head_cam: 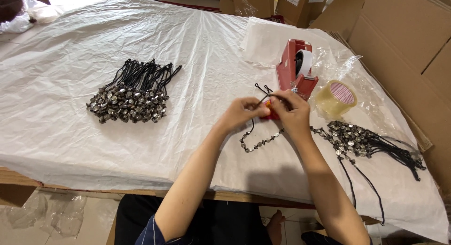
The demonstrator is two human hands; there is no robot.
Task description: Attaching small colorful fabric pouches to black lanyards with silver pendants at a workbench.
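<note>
Pinching a black cord of the beaded necklace, your left hand and right hand meet over the white plastic sheet, fingers closed on cord; its shell beads trail below. A red tape dispenser stands just behind. A clear tape roll sits right, a finished bundle well left, a loose pile near right.

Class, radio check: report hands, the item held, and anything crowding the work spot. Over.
Left hand and right hand both pinching one beaded cord necklace above the white sheet. Red tape dispenser and clear tape roll close behind. Necklace piles either side.
</note>
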